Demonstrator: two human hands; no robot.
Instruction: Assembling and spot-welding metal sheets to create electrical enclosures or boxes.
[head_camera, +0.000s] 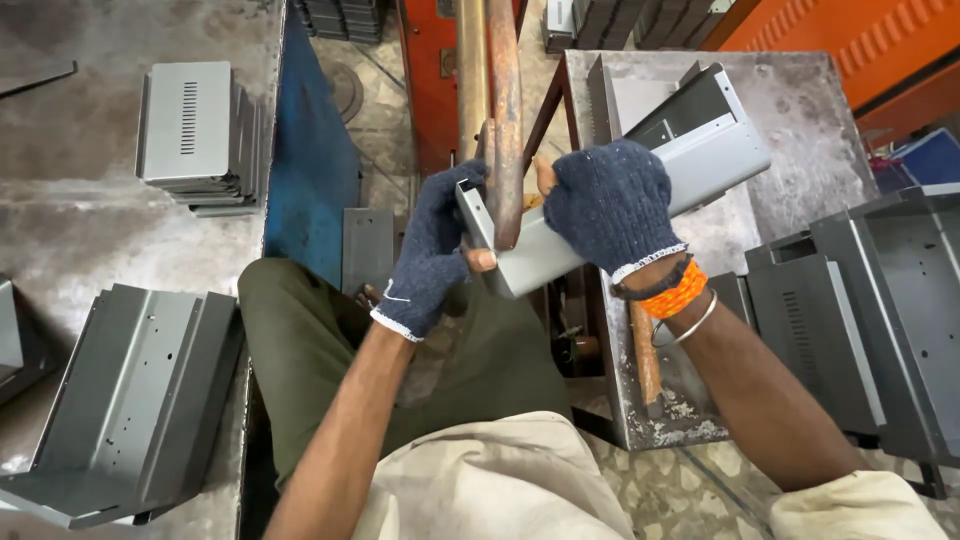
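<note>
I'm gripping the grey sheet-metal bracket (610, 205) above my lap, left hand (432, 250) fingers closed on its near end, right hand (612, 205) clamped over the middle. It's pressing against the rusty upright bar (505, 120), so it could probably slip sideways and nick my bare fingertips.

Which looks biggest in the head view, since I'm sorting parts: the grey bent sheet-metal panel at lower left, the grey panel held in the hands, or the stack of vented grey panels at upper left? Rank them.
1. Grey bent sheet-metal panel at lower left.
2. Grey panel held in both hands, partly hidden by the gloves.
3. Stack of vented grey panels at upper left.
The stack lies farther from the camera, so its true size is unsure.
</note>
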